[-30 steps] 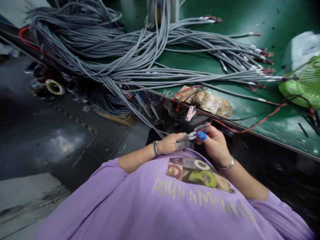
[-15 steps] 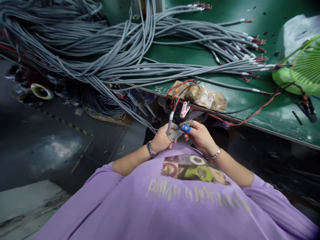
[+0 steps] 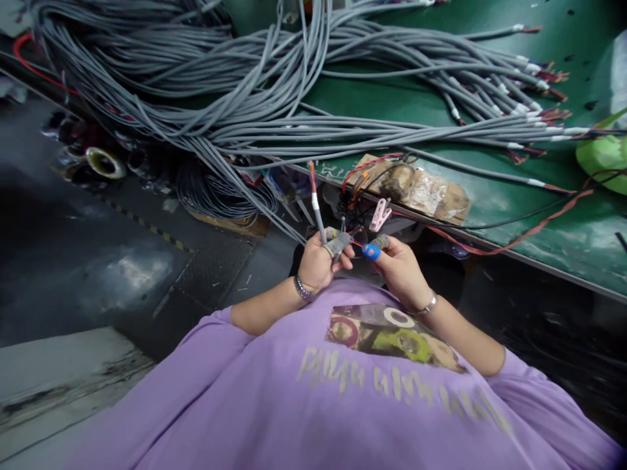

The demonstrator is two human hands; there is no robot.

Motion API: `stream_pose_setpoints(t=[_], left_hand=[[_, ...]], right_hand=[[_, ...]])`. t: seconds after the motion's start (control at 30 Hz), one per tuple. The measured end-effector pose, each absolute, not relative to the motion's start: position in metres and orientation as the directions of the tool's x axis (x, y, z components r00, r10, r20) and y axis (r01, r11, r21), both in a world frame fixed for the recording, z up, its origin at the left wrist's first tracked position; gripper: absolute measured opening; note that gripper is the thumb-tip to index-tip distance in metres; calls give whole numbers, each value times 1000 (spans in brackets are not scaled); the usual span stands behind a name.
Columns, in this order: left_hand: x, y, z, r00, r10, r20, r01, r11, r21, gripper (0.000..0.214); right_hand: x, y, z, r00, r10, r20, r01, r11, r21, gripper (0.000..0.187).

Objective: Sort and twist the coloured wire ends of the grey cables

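Observation:
My left hand [image 3: 319, 262] is closed round a grey cable end [image 3: 316, 207] that stands up from the fist, white sleeve and coloured wire tips at its top. Grey finger covers sit on that hand's fingertips. My right hand [image 3: 398, 269], wearing a blue cover on one fingertip and a grey one on another, pinches thin coloured wires that run between the two hands. Both hands hover just below the front edge of the green workbench [image 3: 539, 215], close to my purple shirt.
A big tangle of grey cables [image 3: 235, 98] covers the bench and spills over its left edge. A taped brown block [image 3: 416, 189] with red and black wires and a pink clip [image 3: 379, 215] sit at the edge. A green object [image 3: 605, 156] lies at right. Tape rolls [image 3: 105, 163] lie on the floor.
The cable end has swung from lying flat between my hands to standing upright, then tilted slightly left. My hands have drawn a little apart, with thin wires showing between them.

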State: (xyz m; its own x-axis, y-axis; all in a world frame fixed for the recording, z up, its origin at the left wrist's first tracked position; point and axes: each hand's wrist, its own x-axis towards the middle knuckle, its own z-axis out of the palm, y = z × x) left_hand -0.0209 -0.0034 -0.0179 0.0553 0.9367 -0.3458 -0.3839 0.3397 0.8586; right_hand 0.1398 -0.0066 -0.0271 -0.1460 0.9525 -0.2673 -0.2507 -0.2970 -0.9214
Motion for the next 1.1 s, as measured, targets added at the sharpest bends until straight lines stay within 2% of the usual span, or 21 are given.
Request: stream_pose_setpoints(t=[0.13,0.23,0.33,0.47,0.63,0.73,0.9,1.1], left_hand=[[-24,-2,-18,8,931,-365,-392,339,855,42],[-22,-7,-16,86,918,-388,-335,393,856,41],[-19,-11,-15,168,904,-392,-276,425,862,42],[-18,-11,-16,261,890,-374,-190,427,884,38],[-20,-10,-17,412,803,-431,0,473,881,29],[-19,-10,-19,374,826,-421,-43,469,882,34],[-17,-9,-23,251,881,-400,-207,453,867,43],[-16,-8,-27,249,892,-376,-278,438,855,40]], right_hand=[[149,-7,-30,-94,963,-253,-211,-267,-940,36],[150,-2,-30,-148,945,-292,-227,-320,-920,37],[144,4,-28,-255,933,-255,-219,-313,-924,42],[135,5,-22,-240,946,-220,-231,-276,-933,38],[133,2,-18,-218,950,-224,-99,-250,-963,36],[134,1,-20,-153,961,-231,-133,-252,-959,34],[131,1,-27,-57,953,-296,-284,-300,-911,34],[135,-1,-30,-77,918,-390,-463,-379,-801,30]])
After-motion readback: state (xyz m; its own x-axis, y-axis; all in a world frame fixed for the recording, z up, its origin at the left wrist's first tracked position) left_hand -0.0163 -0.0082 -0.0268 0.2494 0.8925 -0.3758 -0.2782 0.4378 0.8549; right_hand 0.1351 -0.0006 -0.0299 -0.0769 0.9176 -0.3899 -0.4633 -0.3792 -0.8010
